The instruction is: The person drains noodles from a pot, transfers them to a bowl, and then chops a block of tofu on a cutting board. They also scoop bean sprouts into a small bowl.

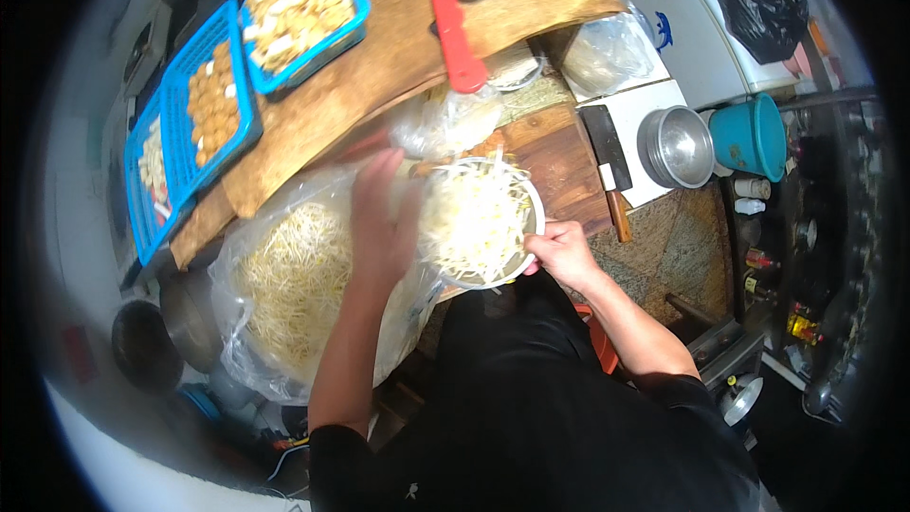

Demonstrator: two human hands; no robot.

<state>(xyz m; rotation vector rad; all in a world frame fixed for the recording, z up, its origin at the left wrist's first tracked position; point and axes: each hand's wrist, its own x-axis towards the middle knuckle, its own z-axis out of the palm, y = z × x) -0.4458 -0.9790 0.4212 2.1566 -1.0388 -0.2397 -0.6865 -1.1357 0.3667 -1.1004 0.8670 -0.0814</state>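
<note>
My right hand [565, 252] grips the near right rim of a light-coloured round bowl [538, 210], thumb on top. Pale bean sprouts [478, 224] are heaped in the bowl, some reaching its edge. My left hand [385, 224] is motion-blurred just left of the bowl, fingers apart, with nothing visible in it. Below and left of that hand, a large clear plastic bag [231, 338] lies opened around a big mass of bean sprouts [295, 281]. Part of the bag is hidden behind my left forearm.
Blue plastic baskets [250, 110] of cut food stand along a raised wooden plank [320, 114]. A red-handled blade [455, 39] overhangs the plank's edge. Right of the wooden board [561, 163] lie a cleaver [606, 146], stacked metal bowls [682, 148] and a teal bucket [746, 135].
</note>
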